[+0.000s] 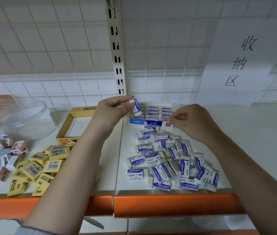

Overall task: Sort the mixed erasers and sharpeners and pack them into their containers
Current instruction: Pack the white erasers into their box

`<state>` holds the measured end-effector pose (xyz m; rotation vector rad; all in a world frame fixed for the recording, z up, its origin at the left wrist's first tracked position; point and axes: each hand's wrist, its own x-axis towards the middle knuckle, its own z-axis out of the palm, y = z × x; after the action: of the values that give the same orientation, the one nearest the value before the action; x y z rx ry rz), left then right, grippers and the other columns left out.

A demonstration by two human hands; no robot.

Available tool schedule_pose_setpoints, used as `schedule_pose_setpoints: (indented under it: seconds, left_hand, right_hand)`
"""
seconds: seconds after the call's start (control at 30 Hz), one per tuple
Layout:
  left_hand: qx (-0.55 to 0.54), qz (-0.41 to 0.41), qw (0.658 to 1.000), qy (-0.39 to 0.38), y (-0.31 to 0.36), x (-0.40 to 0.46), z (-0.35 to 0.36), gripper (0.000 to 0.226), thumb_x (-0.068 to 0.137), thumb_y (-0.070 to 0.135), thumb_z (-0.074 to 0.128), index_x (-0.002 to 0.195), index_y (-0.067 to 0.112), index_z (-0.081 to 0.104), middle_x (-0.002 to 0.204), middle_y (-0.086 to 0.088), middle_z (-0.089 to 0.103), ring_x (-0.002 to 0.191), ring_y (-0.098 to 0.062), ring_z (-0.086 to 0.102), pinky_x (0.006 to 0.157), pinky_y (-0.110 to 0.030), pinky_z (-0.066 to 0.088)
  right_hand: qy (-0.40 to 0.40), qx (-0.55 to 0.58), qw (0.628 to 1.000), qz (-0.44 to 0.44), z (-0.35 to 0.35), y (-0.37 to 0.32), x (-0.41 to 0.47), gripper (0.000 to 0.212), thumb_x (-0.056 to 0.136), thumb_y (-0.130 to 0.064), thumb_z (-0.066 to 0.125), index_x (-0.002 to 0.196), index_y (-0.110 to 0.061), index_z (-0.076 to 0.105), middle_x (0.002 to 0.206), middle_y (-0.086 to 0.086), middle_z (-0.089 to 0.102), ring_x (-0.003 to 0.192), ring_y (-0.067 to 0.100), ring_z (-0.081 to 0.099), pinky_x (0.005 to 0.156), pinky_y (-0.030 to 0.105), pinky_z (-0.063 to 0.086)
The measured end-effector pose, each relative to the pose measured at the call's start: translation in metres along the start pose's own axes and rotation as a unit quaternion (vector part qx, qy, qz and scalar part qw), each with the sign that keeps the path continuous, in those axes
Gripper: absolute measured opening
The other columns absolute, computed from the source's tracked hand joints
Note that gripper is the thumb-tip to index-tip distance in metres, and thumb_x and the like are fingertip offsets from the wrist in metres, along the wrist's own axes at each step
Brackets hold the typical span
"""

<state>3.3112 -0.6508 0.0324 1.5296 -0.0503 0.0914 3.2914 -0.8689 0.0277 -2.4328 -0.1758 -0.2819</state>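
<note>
White shelf (246,150) under tiled wall (49,48); left fingers (126,99) pinching blue-sleeved eraser (137,106); right fingers (176,117) curled, empty

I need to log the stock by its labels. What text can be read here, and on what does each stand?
"ERASER": blue-and-white eraser held by the left hand, and the loose blue-and-white erasers.
"CLASSIC": front of the blue eraser box.
"2B": rim of the yellow box and the yellow erasers.
"收纳区": paper sign on the wall.
Barcodes and small print: too small to read.
</note>
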Motion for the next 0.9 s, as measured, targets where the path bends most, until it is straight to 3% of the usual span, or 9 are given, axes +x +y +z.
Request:
schedule_pose_setpoints:
  seconds: [0.1,0.17,0.3,0.37,0.43,0.57,0.77,0.9]
  left_hand:
    - [0.107,0.022,0.994,-0.023,0.004,0.018,0.013,0.021,0.086,0.007,0.064,0.105,0.013,0.069,0.084,0.005,0.068,0.074,-0.002,0.062,0.062,-0.012,0.051]
    - [0.192,0.040,0.979,-0.047,0.002,0.031,0.023,0.023,0.086,0.007,0.064,0.107,0.014,0.068,0.084,0.004,0.066,0.072,0.001,0.059,0.065,-0.013,0.053]
    - [0.307,0.057,0.944,-0.107,-0.004,0.052,0.034,0.024,0.085,0.005,0.065,0.108,0.014,0.067,0.082,0.005,0.067,0.069,0.003,0.060,0.060,-0.007,0.048]
    - [0.352,0.079,0.922,-0.139,-0.006,0.057,0.039,0.024,0.083,0.000,0.066,0.104,0.012,0.069,0.081,0.004,0.066,0.068,0.004,0.060,0.065,-0.004,0.048]
    - [0.377,0.096,0.907,-0.163,-0.007,0.059,0.043,0.023,0.081,-0.002,0.068,0.100,0.010,0.070,0.083,0.003,0.066,0.069,0.006,0.059,0.071,-0.006,0.049]
    - [0.418,0.122,0.880,-0.189,-0.009,0.060,0.049,0.021,0.082,0.002,0.067,0.101,0.011,0.072,0.093,0.002,0.068,0.075,0.003,0.059,0.067,-0.001,0.044]
    - [0.465,0.091,0.855,-0.211,-0.012,0.063,0.052,0.022,0.086,0.004,0.063,0.102,0.014,0.073,0.099,0.000,0.071,0.085,-0.019,0.064,0.073,-0.023,0.053]
    - [0.468,0.099,0.856,-0.195,-0.017,0.063,0.053,0.020,0.086,0.006,0.064,0.101,0.013,0.073,0.090,0.002,0.070,0.065,-0.004,0.054,0.054,-0.004,0.040]
  right_hand:
    - [-0.022,0.019,1.000,0.005,-0.004,0.004,-0.024,0.010,0.085,-0.022,0.067,0.092,-0.018,0.074,0.079,-0.014,0.066,0.070,-0.011,0.058,0.062,-0.003,0.042]
    - [-0.033,0.009,0.999,0.015,-0.005,0.007,-0.038,0.011,0.086,-0.026,0.066,0.094,-0.022,0.072,0.083,-0.019,0.063,0.075,-0.013,0.056,0.070,0.001,0.042]
    - [-0.029,-0.028,0.998,0.045,-0.006,0.019,-0.064,0.019,0.088,-0.032,0.062,0.103,-0.025,0.071,0.103,-0.017,0.066,0.091,-0.005,0.053,0.081,0.012,0.032]
    - [-0.010,-0.029,0.998,0.058,-0.006,0.025,-0.074,0.020,0.087,-0.032,0.063,0.105,-0.025,0.071,0.106,-0.015,0.066,0.092,-0.004,0.051,0.075,0.009,0.030]
    - [-0.006,-0.028,0.997,0.067,-0.006,0.028,-0.081,0.020,0.088,-0.033,0.062,0.105,-0.026,0.070,0.104,-0.016,0.064,0.087,-0.005,0.048,0.068,0.002,0.032]
    - [0.004,-0.029,0.997,0.068,-0.006,0.029,-0.085,0.021,0.086,-0.034,0.064,0.104,-0.025,0.071,0.103,-0.015,0.066,0.086,-0.005,0.048,0.070,-0.006,0.030]
    - [0.007,-0.011,0.998,0.053,-0.006,0.025,-0.088,0.022,0.087,-0.030,0.064,0.106,-0.022,0.071,0.105,-0.011,0.067,0.082,-0.007,0.048,0.069,-0.010,0.027]
    - [0.009,-0.003,0.999,0.052,-0.006,0.023,-0.090,0.022,0.087,-0.030,0.063,0.107,-0.023,0.070,0.101,-0.014,0.065,0.076,-0.015,0.046,0.070,-0.009,0.029]
